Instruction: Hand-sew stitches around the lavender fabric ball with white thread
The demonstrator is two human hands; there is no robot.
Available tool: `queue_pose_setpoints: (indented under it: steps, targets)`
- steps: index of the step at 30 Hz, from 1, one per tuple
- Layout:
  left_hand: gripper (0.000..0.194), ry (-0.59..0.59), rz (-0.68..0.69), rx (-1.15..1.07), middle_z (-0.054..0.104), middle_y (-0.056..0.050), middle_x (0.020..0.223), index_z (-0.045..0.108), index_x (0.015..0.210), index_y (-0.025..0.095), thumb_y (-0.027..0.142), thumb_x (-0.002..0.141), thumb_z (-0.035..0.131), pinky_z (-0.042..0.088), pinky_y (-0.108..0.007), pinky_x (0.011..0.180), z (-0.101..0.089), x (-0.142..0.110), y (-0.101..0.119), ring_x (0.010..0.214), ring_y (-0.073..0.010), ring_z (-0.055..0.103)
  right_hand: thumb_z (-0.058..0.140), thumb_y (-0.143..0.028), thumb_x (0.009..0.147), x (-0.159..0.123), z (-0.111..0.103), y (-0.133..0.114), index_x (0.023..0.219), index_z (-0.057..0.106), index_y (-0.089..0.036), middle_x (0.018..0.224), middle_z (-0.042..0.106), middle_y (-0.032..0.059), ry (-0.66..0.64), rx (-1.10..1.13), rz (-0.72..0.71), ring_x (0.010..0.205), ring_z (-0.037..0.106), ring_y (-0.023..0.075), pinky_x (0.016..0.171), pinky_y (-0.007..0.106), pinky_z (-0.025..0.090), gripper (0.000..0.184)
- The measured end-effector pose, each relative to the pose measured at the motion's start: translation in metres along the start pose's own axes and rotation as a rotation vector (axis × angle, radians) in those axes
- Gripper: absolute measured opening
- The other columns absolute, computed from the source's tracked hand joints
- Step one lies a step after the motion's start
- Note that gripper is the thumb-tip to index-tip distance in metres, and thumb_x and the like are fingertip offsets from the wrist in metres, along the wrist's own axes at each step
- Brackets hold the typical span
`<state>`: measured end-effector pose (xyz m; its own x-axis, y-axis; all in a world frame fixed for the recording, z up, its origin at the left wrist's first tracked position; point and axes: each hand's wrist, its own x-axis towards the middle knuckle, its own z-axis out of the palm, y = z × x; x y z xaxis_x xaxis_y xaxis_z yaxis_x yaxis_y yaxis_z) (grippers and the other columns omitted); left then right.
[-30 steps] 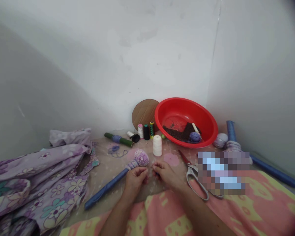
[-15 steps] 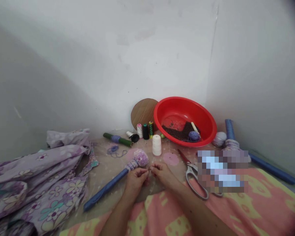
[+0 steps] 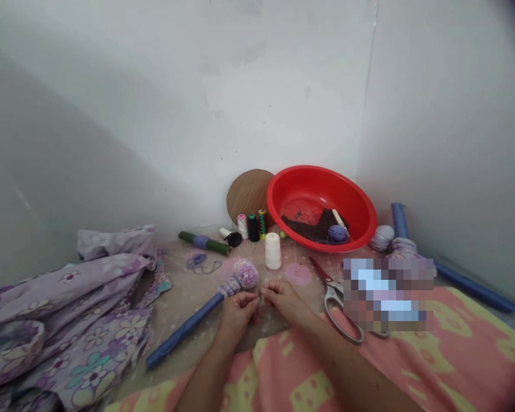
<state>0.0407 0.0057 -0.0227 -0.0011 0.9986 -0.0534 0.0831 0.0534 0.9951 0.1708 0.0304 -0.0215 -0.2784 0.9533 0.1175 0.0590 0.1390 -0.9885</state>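
Closer now, left hand [image 3: 237, 313] and right hand [image 3: 285, 302] hover, grips pinched shut, over brown surface [image 3: 178, 292] against wall [image 3: 175, 114].

And in come the fingertips! The right hand [image 3: 285, 300] has moved left towards the left hand [image 3: 237, 312], and the clear gap between them a second ago has narrowed to almost nothing; whether they touch now is too small to tell. Most of that closing came by the middle picture, with only a slight change since. The camera's view has shifted too: the red basin [image 3: 321, 246] and the wall marks [image 3: 209, 65] now sit a little higher and further left.
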Motion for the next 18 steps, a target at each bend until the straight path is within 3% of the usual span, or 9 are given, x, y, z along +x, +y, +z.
queue_pose_setpoints:
  steps: [18]
  targets:
    - [0.030,-0.015,-0.060,-0.071,0.055,0.001,0.043,0.060,0.062,0.010,0.038,0.051,0.066,0.036,-0.019,0.041,0.0001,0.0000,-0.0023,0.036,-0.0070,0.045,0.047,-0.026,0.063,-0.0026,0.0023,-0.0042,0.045,0.044,-0.016,0.038,0.039,-0.0063,-0.033,0.035,0.022,0.039,0.034,0.0058,0.041,0.018,0.026,0.021]
